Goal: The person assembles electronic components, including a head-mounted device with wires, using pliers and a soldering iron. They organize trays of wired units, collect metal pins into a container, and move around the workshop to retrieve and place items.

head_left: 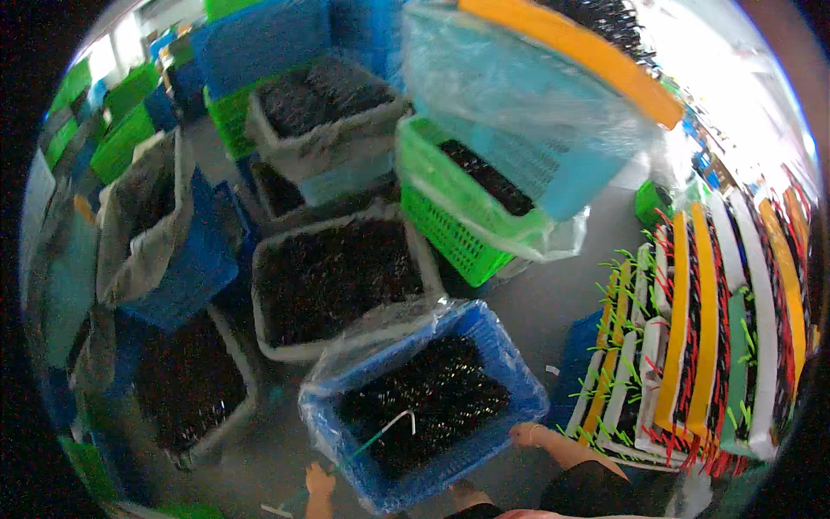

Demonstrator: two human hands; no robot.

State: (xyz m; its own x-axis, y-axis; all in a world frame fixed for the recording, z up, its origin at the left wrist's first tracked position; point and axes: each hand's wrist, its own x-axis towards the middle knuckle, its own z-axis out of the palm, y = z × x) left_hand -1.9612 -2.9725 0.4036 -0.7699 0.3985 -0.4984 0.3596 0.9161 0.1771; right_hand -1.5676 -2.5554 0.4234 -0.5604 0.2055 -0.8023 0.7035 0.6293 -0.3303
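Note:
My left hand (320, 481) is closed at the near left corner of a blue plastic basket (380, 495). A thin green rod with a white hooked end (406, 418) runs from that hand over the basket. The basket is lined with clear plastic and holds a mass of small, shiny black pieces (432, 398), too blurred to name. My right hand (527, 435) grips the basket's right rim; its fingertips are partly hidden.
Grey-lined bins (285, 350) of dark pieces stand beyond and left. A green basket (454, 246) with a light-blue crate (493, 95) above it is farther off. To the right, yellow and white strips (679, 320) bristle with red and green ends.

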